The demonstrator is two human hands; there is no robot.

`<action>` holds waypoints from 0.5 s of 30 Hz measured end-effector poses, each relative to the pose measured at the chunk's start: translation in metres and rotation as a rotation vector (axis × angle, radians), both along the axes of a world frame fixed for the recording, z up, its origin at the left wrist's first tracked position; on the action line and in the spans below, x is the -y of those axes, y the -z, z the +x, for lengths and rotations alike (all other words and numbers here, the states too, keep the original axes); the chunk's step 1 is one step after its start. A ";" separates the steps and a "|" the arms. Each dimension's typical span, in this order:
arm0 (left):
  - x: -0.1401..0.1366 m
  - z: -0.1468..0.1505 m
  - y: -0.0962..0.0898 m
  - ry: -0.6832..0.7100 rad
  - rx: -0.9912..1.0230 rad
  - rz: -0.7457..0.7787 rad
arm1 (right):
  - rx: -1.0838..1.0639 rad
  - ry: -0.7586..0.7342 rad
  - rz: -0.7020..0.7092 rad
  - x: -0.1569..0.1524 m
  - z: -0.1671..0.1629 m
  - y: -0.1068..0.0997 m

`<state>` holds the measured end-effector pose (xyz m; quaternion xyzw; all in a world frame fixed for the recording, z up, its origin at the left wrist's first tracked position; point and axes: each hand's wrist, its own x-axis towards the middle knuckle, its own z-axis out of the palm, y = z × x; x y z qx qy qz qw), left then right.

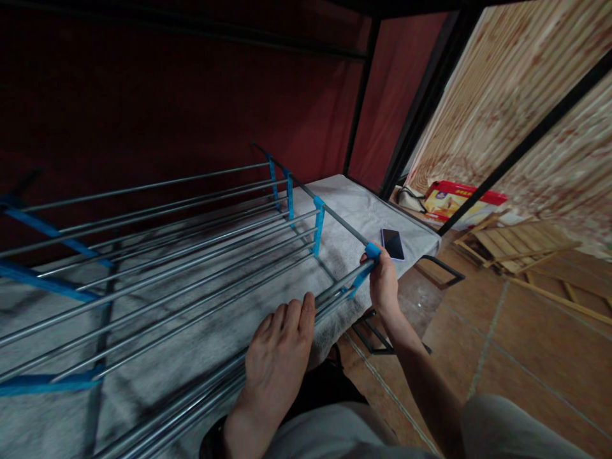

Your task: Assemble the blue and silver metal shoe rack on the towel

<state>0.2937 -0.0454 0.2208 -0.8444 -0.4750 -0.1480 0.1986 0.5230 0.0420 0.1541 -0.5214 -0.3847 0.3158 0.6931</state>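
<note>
A metal rack (191, 242) with several long silver rods and blue plastic brackets lies across a grey blanket (329, 191). My left hand (282, 344) is closed over the near rods, its fingers wrapped on top of them. At the right end of the rack, my right hand (384, 280) grips a blue bracket (373, 251) where the near rod meets the dark end bar (344, 223). Its thumb and fingers are partly hidden behind the bracket. Farther along the same bar stand more blue brackets (319, 226).
A phone (393, 244) lies on the blanket near my right hand. Beyond the edge are a red and yellow box (463, 203), a folded wooden item (521, 242) and the tiled floor (535, 344). Black metal posts (363, 95) rise around the bed-like surface. A dark red panel (191, 95) stands behind.
</note>
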 end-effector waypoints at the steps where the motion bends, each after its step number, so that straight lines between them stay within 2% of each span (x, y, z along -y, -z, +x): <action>1: 0.000 0.000 0.000 0.001 -0.002 -0.003 | -0.017 0.011 0.005 0.000 -0.001 -0.001; 15: 0.001 -0.002 0.002 -0.010 -0.027 -0.040 | 0.003 0.025 0.037 0.007 -0.007 -0.008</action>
